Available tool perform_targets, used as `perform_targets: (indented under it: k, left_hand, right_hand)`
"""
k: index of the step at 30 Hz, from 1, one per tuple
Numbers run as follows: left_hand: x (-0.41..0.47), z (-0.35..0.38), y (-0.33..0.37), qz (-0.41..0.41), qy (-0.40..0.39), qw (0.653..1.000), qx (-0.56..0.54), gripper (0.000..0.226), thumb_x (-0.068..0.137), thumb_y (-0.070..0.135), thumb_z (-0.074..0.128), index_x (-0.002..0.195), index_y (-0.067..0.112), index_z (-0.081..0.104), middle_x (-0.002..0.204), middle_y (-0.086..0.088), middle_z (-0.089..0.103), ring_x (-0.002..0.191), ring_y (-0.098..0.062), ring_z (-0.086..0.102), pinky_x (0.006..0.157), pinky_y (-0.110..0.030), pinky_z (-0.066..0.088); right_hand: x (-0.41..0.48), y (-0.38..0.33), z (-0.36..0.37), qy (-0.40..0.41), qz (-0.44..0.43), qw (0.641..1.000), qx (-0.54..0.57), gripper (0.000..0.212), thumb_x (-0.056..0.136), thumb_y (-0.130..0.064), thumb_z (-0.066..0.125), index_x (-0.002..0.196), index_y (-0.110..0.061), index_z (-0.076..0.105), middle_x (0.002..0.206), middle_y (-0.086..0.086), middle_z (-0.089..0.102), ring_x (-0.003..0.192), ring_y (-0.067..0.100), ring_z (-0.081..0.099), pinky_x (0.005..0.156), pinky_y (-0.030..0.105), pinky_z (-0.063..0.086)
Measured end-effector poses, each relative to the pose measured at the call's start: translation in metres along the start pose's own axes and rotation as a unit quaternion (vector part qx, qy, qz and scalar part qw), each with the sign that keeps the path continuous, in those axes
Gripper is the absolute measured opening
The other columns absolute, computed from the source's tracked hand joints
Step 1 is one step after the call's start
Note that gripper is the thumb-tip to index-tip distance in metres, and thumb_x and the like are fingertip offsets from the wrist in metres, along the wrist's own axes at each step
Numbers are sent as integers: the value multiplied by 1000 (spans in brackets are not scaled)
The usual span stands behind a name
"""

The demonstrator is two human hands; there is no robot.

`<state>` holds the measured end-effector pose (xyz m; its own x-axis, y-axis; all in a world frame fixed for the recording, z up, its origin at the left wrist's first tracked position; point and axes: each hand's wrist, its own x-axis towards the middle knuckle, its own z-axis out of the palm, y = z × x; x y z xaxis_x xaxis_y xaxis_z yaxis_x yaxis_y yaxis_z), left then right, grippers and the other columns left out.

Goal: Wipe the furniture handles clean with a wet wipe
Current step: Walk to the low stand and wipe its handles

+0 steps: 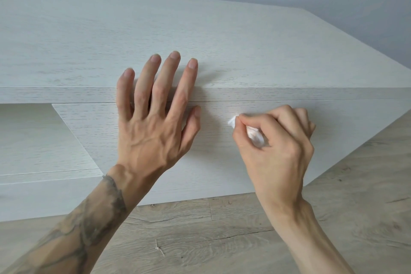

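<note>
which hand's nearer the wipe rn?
Right. The right hand pinches the crumpled wet wipe at the cabinet front; the left hand lies flat across the cabinet's top edge, to the wipe's left, not touching it.

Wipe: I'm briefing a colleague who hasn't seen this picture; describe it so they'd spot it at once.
On the pale wood cabinet, look at the front panel under the top edge. There the right hand pinches the wipe, a crumpled wad. It alone is bright white; the left hand beside it is flat and empty.
</note>
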<state>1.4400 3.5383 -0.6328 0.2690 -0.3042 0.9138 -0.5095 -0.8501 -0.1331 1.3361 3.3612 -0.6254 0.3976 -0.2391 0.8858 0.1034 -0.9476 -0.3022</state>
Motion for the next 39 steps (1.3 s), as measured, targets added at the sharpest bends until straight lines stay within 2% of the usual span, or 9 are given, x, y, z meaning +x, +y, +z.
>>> perform_targets:
  k: [7, 12, 15, 18, 20, 27, 32, 35, 39]
  left_hand:
    - [0, -1, 0, 0, -2, 1000, -2, 64, 109, 38, 48, 166, 15, 29, 165, -13, 36, 152, -34, 33, 131, -49, 9]
    - [0, -1, 0, -2, -3, 1000, -4, 65, 109, 38, 48, 167, 16, 29, 165, -12, 34, 153, -33, 31, 131, -47, 7]
    - [0, 0, 0, -2, -1, 1000, -3, 65, 108, 38, 48, 167, 16, 29, 164, -12, 33, 152, -33, 32, 131, -47, 8]
    - [0, 0, 1, -2, 0, 1000, -4, 65, 109, 38, 48, 167, 17, 29, 164, -11, 33, 152, -33, 32, 131, -48, 8]
    - [0, 0, 0, -3, -2, 1000, -5, 65, 109, 39, 47, 167, 17, 28, 165, -11, 33, 153, -33, 31, 131, -49, 9]
    - [-1, 1, 0, -1, -4, 1000, -7, 66, 108, 38, 48, 167, 15, 29, 165, -12, 32, 154, -34, 28, 131, -49, 8]
    - [-1, 1, -2, -1, -2, 1000, -4, 67, 108, 37, 49, 167, 14, 30, 165, -12, 31, 154, -33, 26, 132, -48, 3]
    - [0, 1, 0, -3, -1, 1000, -3, 66, 108, 37, 48, 167, 14, 30, 165, -12, 31, 154, -33, 25, 132, -47, 2]
    - [0, 1, -1, 1, 0, 1000, 2, 67, 108, 38, 47, 168, 14, 29, 165, -12, 31, 155, -33, 24, 131, -48, 3]
  right_hand:
    - [2, 0, 3, -7, -7, 1000, -5, 14, 87, -7, 84, 76, -12, 78, 78, 3, 67, 76, 29, 57, 75, 40, 38]
    - [-13, 9, -14, 5, -11, 999, 39, 11, 95, -13, 82, 83, -12, 81, 89, 0, 72, 75, 15, 60, 79, 35, 43]
    - [-23, 14, -21, 16, 28, 997, 65, 6, 96, -8, 80, 91, -8, 82, 95, 5, 72, 77, 10, 65, 78, 37, 53]
    - [-24, 13, -26, 36, 56, 995, 76, 5, 96, -1, 78, 98, -5, 81, 99, 6, 70, 89, -1, 65, 86, 19, 53]
    - [-20, 9, -24, 41, 46, 995, 81, 5, 98, -2, 77, 99, -3, 81, 98, 9, 71, 90, 3, 66, 89, 13, 50]
    - [-18, 8, -16, 16, 0, 996, 85, 8, 97, -5, 80, 104, -5, 83, 105, 8, 73, 93, 20, 70, 88, 26, 57]
    - [-24, 34, -25, 36, 10, 995, 89, 12, 93, 0, 82, 105, 1, 81, 104, 13, 72, 94, 21, 68, 91, 20, 54]
    - [-23, 48, -34, 57, 50, 991, 110, 16, 91, 5, 82, 106, 7, 78, 103, 20, 70, 101, 10, 71, 95, 17, 54]
    - [-25, 28, -20, 30, 19, 990, 135, 15, 92, 4, 81, 107, 5, 80, 104, 17, 71, 99, 11, 72, 91, 18, 57]
